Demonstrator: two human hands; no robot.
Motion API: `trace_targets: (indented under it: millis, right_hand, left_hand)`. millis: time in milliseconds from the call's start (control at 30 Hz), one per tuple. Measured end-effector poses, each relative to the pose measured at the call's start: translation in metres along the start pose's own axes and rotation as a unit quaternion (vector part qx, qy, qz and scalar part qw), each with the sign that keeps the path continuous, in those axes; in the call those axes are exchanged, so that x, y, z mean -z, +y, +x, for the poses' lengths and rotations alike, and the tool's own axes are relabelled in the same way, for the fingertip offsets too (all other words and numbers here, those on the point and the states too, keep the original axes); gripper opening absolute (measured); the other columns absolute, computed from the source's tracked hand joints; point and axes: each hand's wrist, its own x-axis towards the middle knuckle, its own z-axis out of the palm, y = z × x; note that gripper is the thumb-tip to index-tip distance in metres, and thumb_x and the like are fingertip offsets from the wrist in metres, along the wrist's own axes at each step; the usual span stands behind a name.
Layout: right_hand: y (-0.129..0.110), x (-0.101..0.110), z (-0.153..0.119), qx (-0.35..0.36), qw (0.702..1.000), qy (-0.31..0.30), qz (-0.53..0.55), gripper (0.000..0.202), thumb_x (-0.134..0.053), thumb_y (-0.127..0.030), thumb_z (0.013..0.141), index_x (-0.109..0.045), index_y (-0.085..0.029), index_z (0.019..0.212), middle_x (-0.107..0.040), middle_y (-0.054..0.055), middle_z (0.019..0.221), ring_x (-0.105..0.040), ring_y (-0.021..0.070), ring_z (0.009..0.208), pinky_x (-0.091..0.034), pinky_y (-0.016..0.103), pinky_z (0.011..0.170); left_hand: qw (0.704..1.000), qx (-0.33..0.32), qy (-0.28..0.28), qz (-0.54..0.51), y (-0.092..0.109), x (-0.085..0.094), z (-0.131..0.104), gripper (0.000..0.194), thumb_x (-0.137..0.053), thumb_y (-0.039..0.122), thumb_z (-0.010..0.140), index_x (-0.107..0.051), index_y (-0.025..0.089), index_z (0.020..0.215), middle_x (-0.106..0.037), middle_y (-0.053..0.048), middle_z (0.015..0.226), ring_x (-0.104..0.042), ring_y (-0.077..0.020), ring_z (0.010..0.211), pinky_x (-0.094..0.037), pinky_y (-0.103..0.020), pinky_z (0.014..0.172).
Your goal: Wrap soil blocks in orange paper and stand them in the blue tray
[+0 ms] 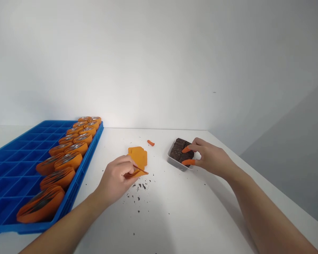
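Note:
My left hand (121, 171) is closed in a pinch on a folded orange paper-like sleeve (139, 173), low over the white table. Just behind it lies a flat orange cut-out (138, 155) with notched edges; whether the two are joined I cannot tell. My right hand (205, 155) wears orange finger covers on its thumb and index finger. These two fingers are spread over a small clear plastic tub (177, 164), touching or just above the dark brown ridged blocks (178, 148) stacked inside. No block is visibly lifted.
A blue compartment tray (23, 144) stands at the left, its right-hand columns holding several orange sleeves (69, 160) with dark and silvery contents. A loose orange finger cover (151, 143) lies behind the cut-out. Dark crumbs (139, 190) are scattered near my left hand. A wall (159, 63) rises behind the table.

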Motion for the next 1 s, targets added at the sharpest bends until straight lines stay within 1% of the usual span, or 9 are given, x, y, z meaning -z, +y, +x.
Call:
trace_targets:
  millis: [133,333,400,500,600,733,800,900,1000]
  right_hand:
    - [-0.003,0.003,-0.002,-0.012,1.000,0.005,-0.029,0.037,-0.083,-0.063,0.084,-0.077,-0.032,0.102,-0.067,0.001,0.102,-0.056,0.0142,0.062,-0.036,0.031,0.055]
    - [-0.012,0.009,-0.004,-0.065,0.996,-0.021,-0.056,0.030,-0.085,-0.055,0.083,-0.079,-0.029,0.099,-0.072,0.004,0.103,-0.061,0.0194,0.071,-0.037,0.032,0.056]
    - [-0.014,0.010,-0.005,-0.060,0.996,-0.022,-0.060,0.025,-0.084,-0.050,0.085,-0.079,-0.028,0.096,-0.072,0.004,0.103,-0.062,0.0202,0.073,-0.036,0.032,0.055]
    - [-0.016,0.008,-0.005,-0.023,0.998,-0.001,-0.060,0.021,-0.079,-0.048,0.089,-0.077,-0.027,0.090,-0.072,0.005,0.100,-0.061,0.0210,0.075,-0.034,0.032,0.053]
    - [-0.016,0.006,-0.006,0.014,0.998,0.033,-0.049,0.028,-0.073,-0.052,0.095,-0.075,-0.026,0.086,-0.071,0.006,0.096,-0.062,0.0225,0.077,-0.032,0.032,0.053]
    - [-0.019,0.009,-0.008,0.016,0.998,0.059,-0.029,0.037,-0.069,-0.060,0.098,-0.073,-0.026,0.084,-0.070,0.005,0.096,-0.058,0.0195,0.068,-0.033,0.033,0.053]
    - [-0.020,0.012,-0.009,0.015,0.998,0.056,-0.004,0.041,-0.067,-0.064,0.099,-0.072,-0.026,0.083,-0.070,0.004,0.095,-0.056,0.0173,0.064,-0.036,0.033,0.054]
    - [-0.024,0.014,-0.008,0.017,0.998,0.044,0.041,0.046,-0.066,-0.070,0.098,-0.072,-0.027,0.082,-0.068,0.003,0.093,-0.053,0.0161,0.062,-0.040,0.033,0.057]
    - [-0.034,0.014,-0.006,0.024,0.995,0.035,0.090,0.049,-0.068,-0.073,0.096,-0.070,-0.027,0.080,-0.064,0.003,0.089,-0.049,0.0157,0.063,-0.042,0.033,0.058]
  left_hand:
    - [1.000,-0.006,-0.002,0.016,-0.003,0.000,-0.003,0.052,-0.077,0.030,0.099,-0.039,0.022,0.064,-0.055,0.000,0.072,-0.069,-0.0187,0.078,-0.051,-0.027,0.061]
    - [1.000,-0.010,-0.014,0.026,-0.006,-0.003,-0.006,0.051,-0.077,0.024,0.097,-0.035,0.021,0.067,-0.054,0.000,0.073,-0.070,-0.0188,0.080,-0.049,-0.026,0.063]
    - [1.000,-0.005,-0.013,0.025,-0.006,-0.003,-0.006,0.051,-0.077,0.024,0.097,-0.035,0.021,0.067,-0.054,0.001,0.073,-0.069,-0.0183,0.079,-0.048,-0.026,0.062]
    - [1.000,0.011,-0.004,0.016,-0.004,-0.004,-0.005,0.050,-0.077,0.024,0.096,-0.037,0.021,0.067,-0.055,0.000,0.075,-0.064,-0.0164,0.073,-0.046,-0.026,0.060]
    - [0.999,0.039,0.014,-0.015,-0.004,-0.006,-0.004,0.050,-0.078,0.026,0.095,-0.037,0.022,0.066,-0.055,0.001,0.073,-0.056,-0.0137,0.066,-0.043,-0.025,0.055]
    - [0.993,0.098,0.043,-0.044,-0.006,-0.011,-0.005,0.051,-0.082,0.030,0.091,-0.039,0.021,0.064,-0.051,0.003,0.067,-0.046,-0.0115,0.060,-0.040,-0.024,0.052]
    - [0.988,0.134,0.039,-0.063,-0.007,-0.014,-0.006,0.049,-0.083,0.032,0.090,-0.042,0.021,0.065,-0.052,0.003,0.069,-0.048,-0.0118,0.062,-0.042,-0.023,0.053]
    - [0.977,0.187,0.013,-0.103,-0.005,-0.017,-0.009,0.045,-0.083,0.036,0.089,-0.046,0.021,0.069,-0.057,0.001,0.077,-0.055,-0.0129,0.067,-0.050,-0.024,0.056]
    - [0.969,0.219,-0.007,-0.110,-0.002,-0.019,-0.010,0.039,-0.086,0.037,0.087,-0.053,0.021,0.074,-0.058,0.002,0.080,-0.056,-0.0111,0.065,-0.052,-0.023,0.056]
